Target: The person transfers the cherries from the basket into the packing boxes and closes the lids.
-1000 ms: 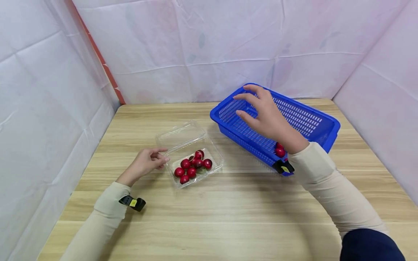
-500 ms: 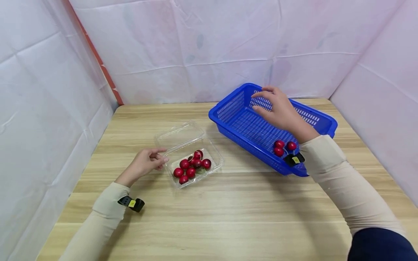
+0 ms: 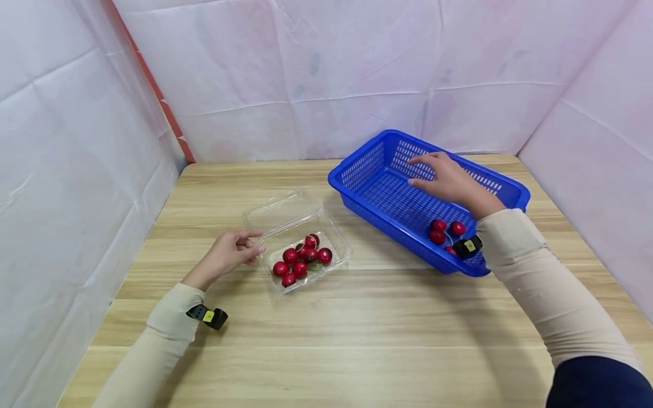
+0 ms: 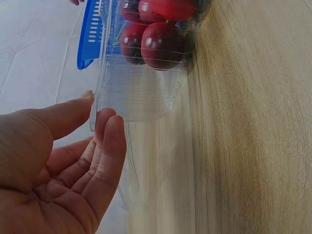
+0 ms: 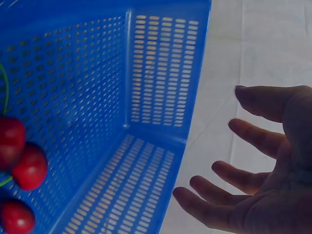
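Observation:
At the left edge of a clear plastic clamshell box (image 3: 334, 241), my left hand (image 3: 227, 255) pinches the rim between thumb and fingers. In the left wrist view the thumb (image 4: 73, 114) lies on one side of the rim and the fingertips on the other. Several dark red cherries (image 3: 300, 268) lie in the box, whose lid (image 3: 280, 211) is folded back. My right hand (image 3: 449, 180) hovers over the blue basket (image 3: 377, 218), fingers spread and holding nothing. Several cherries (image 5: 30, 165) with green stems lie at the basket's near right end, partly hidden by the wrist strap.
The wooden table (image 3: 316, 340) carries the box at centre left and the basket at back right. White cloth walls (image 3: 357, 68) stand behind and on both sides. Each wrist wears a black strap (image 3: 211, 317) with a camera.
My right hand has moved right and toward me over the basket, baring more cherries there. My left hand stays at the box's edge, and the cherries in the box lie as before.

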Available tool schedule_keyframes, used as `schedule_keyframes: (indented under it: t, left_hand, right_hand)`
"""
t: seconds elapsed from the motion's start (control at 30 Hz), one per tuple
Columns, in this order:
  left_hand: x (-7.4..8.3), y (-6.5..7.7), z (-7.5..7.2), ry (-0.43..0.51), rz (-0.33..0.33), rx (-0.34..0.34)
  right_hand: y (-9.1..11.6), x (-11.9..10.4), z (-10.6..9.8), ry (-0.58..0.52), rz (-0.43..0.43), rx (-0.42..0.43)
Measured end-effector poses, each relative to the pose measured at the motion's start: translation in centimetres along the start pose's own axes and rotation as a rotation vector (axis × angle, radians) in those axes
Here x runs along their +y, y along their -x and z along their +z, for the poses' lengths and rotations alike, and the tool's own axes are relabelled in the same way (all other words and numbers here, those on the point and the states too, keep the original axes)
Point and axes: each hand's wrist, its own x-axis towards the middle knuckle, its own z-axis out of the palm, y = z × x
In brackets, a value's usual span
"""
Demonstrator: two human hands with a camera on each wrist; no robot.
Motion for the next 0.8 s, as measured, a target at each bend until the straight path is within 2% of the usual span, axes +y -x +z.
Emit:
schedule_keyframes:
  t: [0.2, 0.6, 0.8]
  left_hand:
    - [-0.1, -0.1, -0.1, -0.002, -0.007, -0.004]
    - [-0.1, -0.1, 0.0, 0.007, -0.005, -0.001]
    - [-0.2, -0.1, 0.0, 0.008, -0.002, 0.002]
  right_hand:
    - [-0.3, 1.5, 0.1, 0.049, 0.053, -0.103]
    - [0.1, 3.8, 1.1, 0.114, 0.085, -0.293]
    - [0.1, 4.5, 1.4, 0.080, 0.160, -0.399]
